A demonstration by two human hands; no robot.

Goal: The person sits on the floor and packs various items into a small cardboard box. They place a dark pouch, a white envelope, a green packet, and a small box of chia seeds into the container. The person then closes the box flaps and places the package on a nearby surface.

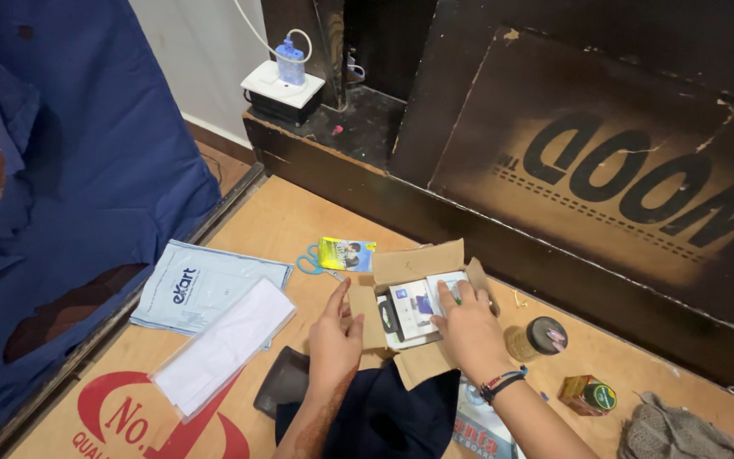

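Hands (pixel 469 327) on open cardboard box (pixel 414 310)

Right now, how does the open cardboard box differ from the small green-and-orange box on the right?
The open cardboard box is plain brown, flaps spread, with both hands on it. The small green-and-orange box is printed, closed, much smaller and untouched. Both rest on the wooden board.

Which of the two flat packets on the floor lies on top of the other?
The white packet lies on top, overlapping the pale blue mailer bag beneath it.
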